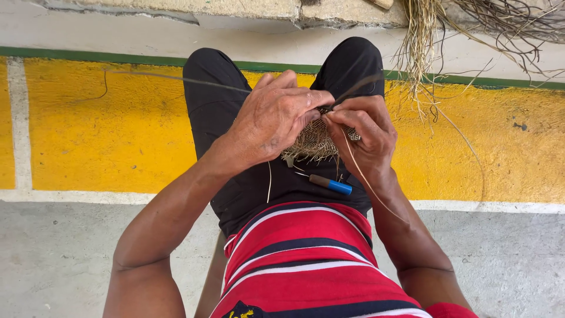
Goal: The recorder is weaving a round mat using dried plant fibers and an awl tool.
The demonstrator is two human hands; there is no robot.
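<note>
My left hand (273, 118) and my right hand (362, 132) meet over my lap, both gripping a small woven piece of tan fibre (315, 144). The left hand covers its left side, and its fingertips pinch a thin dark strand (176, 78) that runs off to the left. The right hand holds the piece's right edge, and a long pale fibre (365, 176) trails down past its wrist. A small awl-like tool with a brown and blue handle (329, 184) lies on my black trousers just below the weaving.
A bundle of dry grass fibres (424, 41) lies on the ground ahead at the upper right. The floor has a yellow painted band (100, 129) with white and green edges. Grey concrete (53, 259) lies nearer me.
</note>
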